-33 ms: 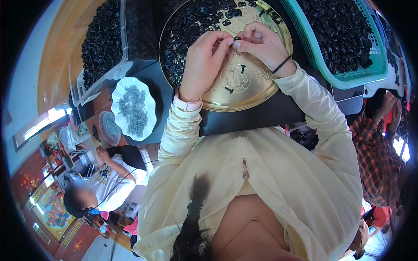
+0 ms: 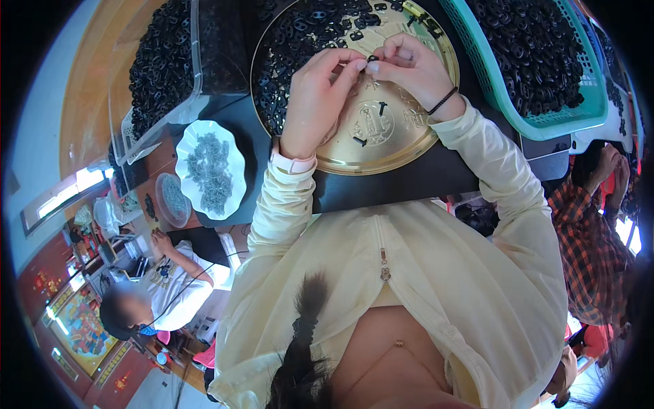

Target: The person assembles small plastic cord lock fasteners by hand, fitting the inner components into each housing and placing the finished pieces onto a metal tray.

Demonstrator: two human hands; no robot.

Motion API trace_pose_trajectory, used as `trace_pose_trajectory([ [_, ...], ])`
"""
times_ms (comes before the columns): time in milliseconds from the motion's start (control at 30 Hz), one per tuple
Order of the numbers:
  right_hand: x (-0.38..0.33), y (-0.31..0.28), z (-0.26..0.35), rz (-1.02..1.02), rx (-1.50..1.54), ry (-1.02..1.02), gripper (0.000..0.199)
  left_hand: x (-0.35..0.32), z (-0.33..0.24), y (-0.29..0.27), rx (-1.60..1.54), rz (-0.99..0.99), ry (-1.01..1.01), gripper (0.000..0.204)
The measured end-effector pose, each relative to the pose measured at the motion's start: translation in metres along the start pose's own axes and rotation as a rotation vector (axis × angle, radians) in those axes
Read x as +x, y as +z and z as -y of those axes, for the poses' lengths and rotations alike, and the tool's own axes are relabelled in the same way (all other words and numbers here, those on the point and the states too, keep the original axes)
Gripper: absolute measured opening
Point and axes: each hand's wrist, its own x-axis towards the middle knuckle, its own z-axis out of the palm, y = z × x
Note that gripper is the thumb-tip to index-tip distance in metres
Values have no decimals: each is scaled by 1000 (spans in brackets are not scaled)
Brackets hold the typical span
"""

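Note:
Above a round golden tray [image 2: 334, 162], my two hands meet fingertip to fingertip. My left hand [image 2: 320, 95] and my right hand [image 2: 414, 71] both pinch a small black plastic piece [image 2: 372, 60], mostly covered by the fingers, so its full shape cannot be made out. Many small black pieces with holes [image 2: 300, 34] cover the tray's far left part. Two black T-shaped pieces, one of them a dark peg [image 2: 382, 108], lie on the bare golden surface nearer to me. More dark pieces lie by the tray's far right rim.
On the right stands a green basket [image 2: 538, 129] full of black pieces. A clear plastic bin [image 2: 196, 48] of black parts is at the left. Below it sit a white scalloped plate [image 2: 235, 174] of small clear pieces and a small clear dish [image 2: 172, 201]. Other people sit left and right.
Both hands stay pinched together at nearly the same spot. The tray and its surroundings shift very slightly rightward in the picture; nothing is let go.

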Motion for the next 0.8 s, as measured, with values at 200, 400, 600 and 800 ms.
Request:
trace_pose_trajectory([
  [200, 5, -4, 4, -36, 129, -15, 36, 1, 5, -46, 307, -187, 21, 21],
  [400, 3, -7, 6, -107, 20, -34, 27, -5, 10, -29, 549, -124, 145, 19],
  [600, 4, -7, 6, -72, 0, -2, 27, 7, 16, -11, 634, -94, 293, 19],
  [800, 2, -6, 6, -7, -7, 11, 30, 5, 12, -13, 215, -211, 146, 19],
])
